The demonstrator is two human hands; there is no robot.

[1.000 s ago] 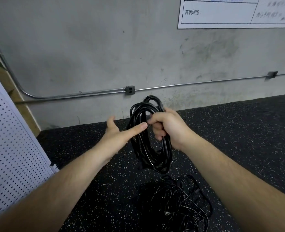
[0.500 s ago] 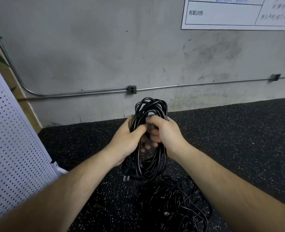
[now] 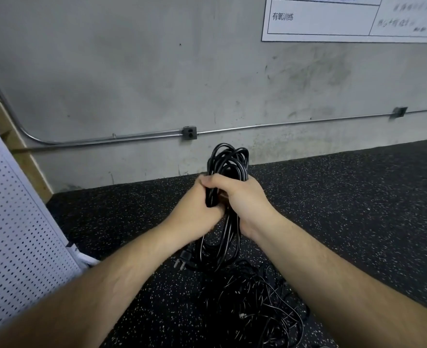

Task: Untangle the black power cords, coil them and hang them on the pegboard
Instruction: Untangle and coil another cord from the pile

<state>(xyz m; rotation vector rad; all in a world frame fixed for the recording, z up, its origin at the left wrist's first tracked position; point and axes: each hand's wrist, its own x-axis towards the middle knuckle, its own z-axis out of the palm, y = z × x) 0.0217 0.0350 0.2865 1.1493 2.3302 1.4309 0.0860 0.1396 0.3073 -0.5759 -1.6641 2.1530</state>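
I see both my left hand [image 3: 194,209] and right hand [image 3: 245,199] clamped around the coil [image 3: 228,162], above the tangle [image 3: 252,305] on the floor [image 3: 358,197].

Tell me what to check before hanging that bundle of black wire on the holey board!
1. Grip on the coil: ok, the left hand and right hand both hold it.
2. Loops gathered together: ok.
3. Tucked-in plug: not ok, it dangles below the coil.
4. Free hook on the pegboard: cannot tell, none shows.
5. Other cords untangled: not ok, the pile on the floor is a tangle.
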